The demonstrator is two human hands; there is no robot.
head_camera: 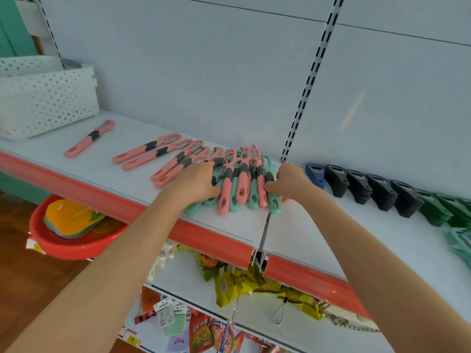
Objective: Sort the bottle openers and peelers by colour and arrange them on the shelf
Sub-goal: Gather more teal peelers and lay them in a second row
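Observation:
A mixed bunch of pink and teal peelers (240, 186) with grey grips lies on the white shelf (107, 171). My left hand (195, 182) presses against the bunch from the left, fingers curled on the handles. My right hand (289, 180) pinches a teal peeler (272, 200) at the bunch's right edge. More pink peelers (150, 151) fan out to the left, and a single pink peeler (89, 138) lies further left. To the right stand a blue bottle opener (314, 174), black bottle openers (369, 189) and green bottle openers (438, 207) in a row.
A white perforated basket (46, 98) stands at the shelf's far left. Teal items (458, 243) lie at the right edge. Below hang a red basin (76, 235) and snack packets (229, 278). A slotted upright (303, 90) splits the back panel.

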